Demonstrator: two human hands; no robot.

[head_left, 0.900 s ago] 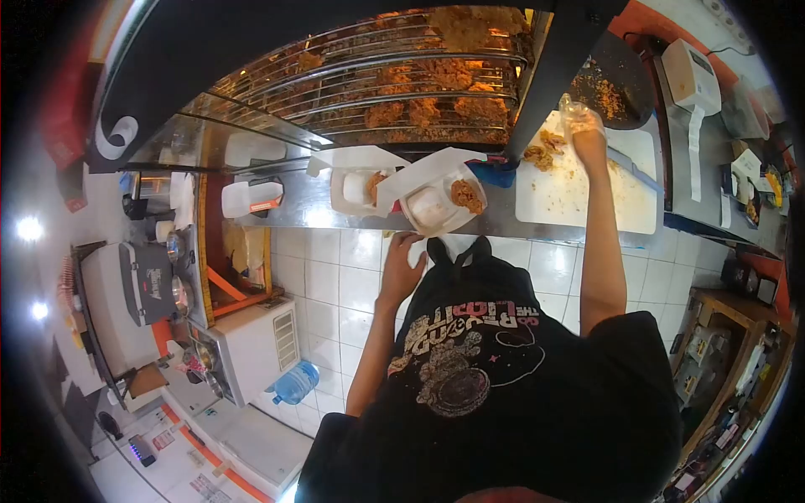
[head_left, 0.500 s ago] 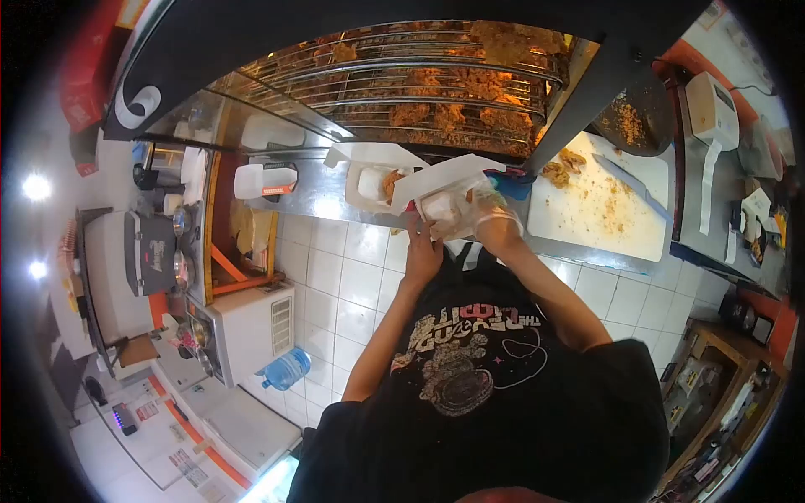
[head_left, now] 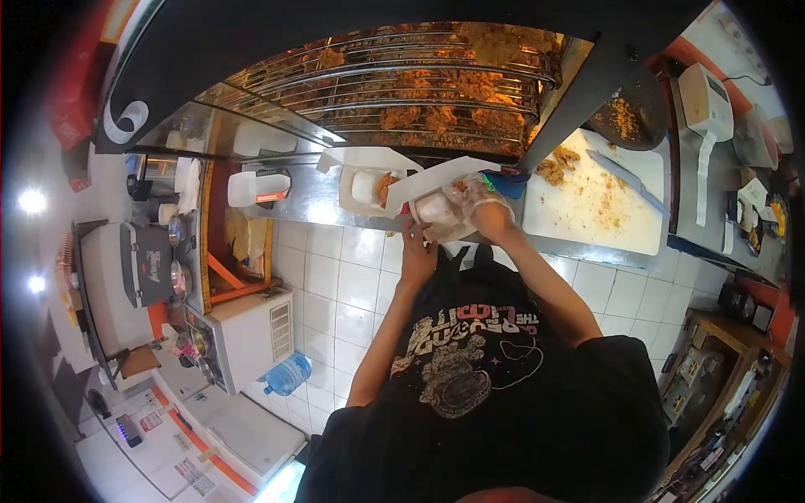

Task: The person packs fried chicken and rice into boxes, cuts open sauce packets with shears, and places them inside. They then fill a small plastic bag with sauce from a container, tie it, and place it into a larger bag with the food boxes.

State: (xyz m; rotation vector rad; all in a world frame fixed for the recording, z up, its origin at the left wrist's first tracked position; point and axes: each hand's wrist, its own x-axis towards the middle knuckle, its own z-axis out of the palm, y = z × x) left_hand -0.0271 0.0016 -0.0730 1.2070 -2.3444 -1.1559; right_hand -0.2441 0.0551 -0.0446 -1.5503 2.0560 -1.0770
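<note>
My left hand (head_left: 417, 241) is closed on the near left edge of an open white paper food box (head_left: 444, 178) at the counter's front. Inside it lie a white wrapped portion (head_left: 435, 210) and a piece of fried chicken (head_left: 459, 188). Clear plastic covers the fingers of my right hand (head_left: 493, 216), which is bent over the right side of this box. What those fingers grip is hidden. Just left stands a second open food box (head_left: 352, 203), holding another white portion (head_left: 365, 186) and fried chicken (head_left: 386, 188).
A lit glass cabinet with wire racks of fried chicken (head_left: 428, 109) rises behind the boxes. To the right, a white cutting board (head_left: 579, 220) bears crumbs, chicken pieces and a knife (head_left: 627, 178). Another paper box (head_left: 245, 189) stands left. A water bottle (head_left: 288, 374) lies on the tiled floor.
My right hand has shifted slightly down and left at the box, and the chicken piece there shows more clearly. My left hand stays on the box edge. The view has tilted a little.
</note>
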